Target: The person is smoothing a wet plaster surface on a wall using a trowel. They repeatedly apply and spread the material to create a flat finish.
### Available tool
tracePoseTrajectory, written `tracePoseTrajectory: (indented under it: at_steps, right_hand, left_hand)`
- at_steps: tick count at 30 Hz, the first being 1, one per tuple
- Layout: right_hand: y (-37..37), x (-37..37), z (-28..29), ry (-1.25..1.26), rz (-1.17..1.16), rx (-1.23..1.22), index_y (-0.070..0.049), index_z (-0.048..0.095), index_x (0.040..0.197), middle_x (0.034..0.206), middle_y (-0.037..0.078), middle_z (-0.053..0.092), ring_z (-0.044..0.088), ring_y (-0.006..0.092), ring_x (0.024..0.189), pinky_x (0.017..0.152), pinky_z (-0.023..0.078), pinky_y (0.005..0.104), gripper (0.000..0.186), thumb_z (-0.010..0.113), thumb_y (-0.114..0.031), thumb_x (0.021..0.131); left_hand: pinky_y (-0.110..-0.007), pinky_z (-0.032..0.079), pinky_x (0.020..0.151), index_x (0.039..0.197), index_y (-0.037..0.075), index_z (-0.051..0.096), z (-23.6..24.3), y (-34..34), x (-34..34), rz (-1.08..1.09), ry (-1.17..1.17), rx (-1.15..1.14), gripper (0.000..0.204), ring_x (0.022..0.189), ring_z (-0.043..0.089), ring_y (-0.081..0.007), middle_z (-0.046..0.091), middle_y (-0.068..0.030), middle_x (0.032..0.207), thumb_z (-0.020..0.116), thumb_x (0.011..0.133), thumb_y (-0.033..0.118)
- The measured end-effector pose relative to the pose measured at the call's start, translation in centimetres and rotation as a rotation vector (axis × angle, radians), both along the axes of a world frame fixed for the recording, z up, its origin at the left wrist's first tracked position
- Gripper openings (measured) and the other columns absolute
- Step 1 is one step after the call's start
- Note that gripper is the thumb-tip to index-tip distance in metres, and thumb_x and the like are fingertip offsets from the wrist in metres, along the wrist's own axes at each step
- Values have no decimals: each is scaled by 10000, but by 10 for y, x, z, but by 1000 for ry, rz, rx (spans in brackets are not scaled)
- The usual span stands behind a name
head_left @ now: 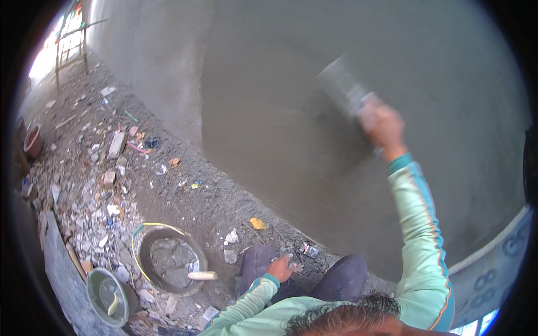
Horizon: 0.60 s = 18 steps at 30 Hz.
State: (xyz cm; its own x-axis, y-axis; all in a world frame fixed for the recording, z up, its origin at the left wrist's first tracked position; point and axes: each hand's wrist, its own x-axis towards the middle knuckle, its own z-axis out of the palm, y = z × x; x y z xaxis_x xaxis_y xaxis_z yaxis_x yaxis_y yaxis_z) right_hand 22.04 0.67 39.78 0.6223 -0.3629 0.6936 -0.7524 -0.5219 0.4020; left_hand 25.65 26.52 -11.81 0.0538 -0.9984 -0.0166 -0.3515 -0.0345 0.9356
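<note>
My right hand [383, 124] is closed around the handle of a plastering trowel [343, 84], whose wide blade is smeared by motion. The blade lies against or very close to the grey plastered wall [269, 112]; the exact contact is blurred. Down by my bent knees, my left hand [281, 268] rests at my leg with its fingers partly spread and grey smears on them. Nothing shows in it. A round tub of grey mortar [168, 260] stands on the ground left of my legs, with a light-handled tool [202, 275] lying over its rim.
A green bucket [107, 297] with water and a pale object stands at lower left. Rubble and brick pieces [109, 179] cover the ground along the wall. A yellow hose [136, 263] curves around the tub. A reddish bucket [33, 141] and a wooden frame [72, 45] stand farther off.
</note>
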Motion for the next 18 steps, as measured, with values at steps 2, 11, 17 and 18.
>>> tracePoseTrajectory:
  at_steps: [2, 11, 17, 18]
  right_hand:
    - [-42, -25, 105, -279, 57, -229, -85, 713, 1265, 1288, 185, 694, 703, 383, 1086, 927, 564, 468, 437, 599, -394, 977]
    - [-120, 168, 242, -75, -122, -30, -44, 745, 1136, 1153, 210, 733, 683, 416, 1098, 942, 527, 480, 440, 586, -420, 970]
    - [-87, 329, 83, -28, -58, 274, -77, 736, 1195, 1257, 213, 704, 663, 389, 1202, 1022, 532, 466, 365, 589, -281, 931]
    - [-86, 341, 59, 17, -40, 253, -79, 750, 1158, 1221, 209, 719, 685, 379, 1164, 986, 551, 463, 336, 590, -250, 917]
  left_hand:
    - [-491, 477, 1058, 1356, 21, 600, -1, 1, -1, 4, 21, 12, 518, 1228, 616, -425, 644, -239, 1334, 654, 971, 363]
    - [-501, 474, 1061, 1386, 33, 573, 0, -5, 4, -14, 97, 51, 532, 1246, 601, -438, 618, -248, 1362, 641, 979, 370]
    - [-501, 471, 1062, 1392, 15, 553, -4, 3, 1, 12, 173, 74, 541, 1248, 594, -447, 622, -266, 1341, 644, 980, 354]
    - [-501, 470, 1063, 1392, 13, 552, -5, 2, 0, 15, 196, 71, 541, 1249, 593, -447, 621, -270, 1339, 645, 980, 351]
